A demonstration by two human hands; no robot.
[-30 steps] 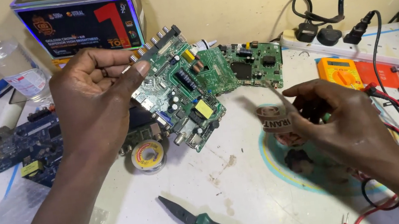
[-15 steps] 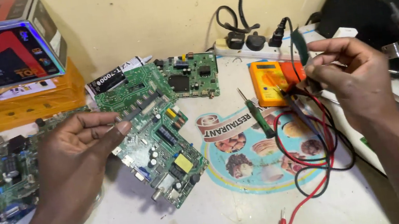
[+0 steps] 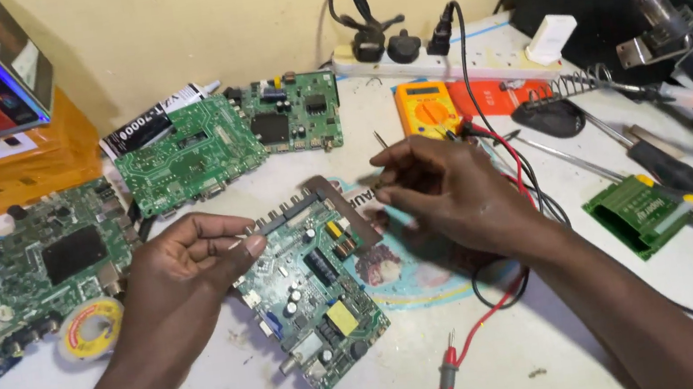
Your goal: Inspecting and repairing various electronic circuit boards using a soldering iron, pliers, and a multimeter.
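Green circuit board lain flat on worktop, its ten o'clock edge pinched by left hand, right hand rested curled at its two o'clock, grip not discernible

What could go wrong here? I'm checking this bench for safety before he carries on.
The left hand pinches the circuit board by one edge, so it could slip. The loose red probe lies close to the board and might touch it. Wires tangle under the right hand and could snag.
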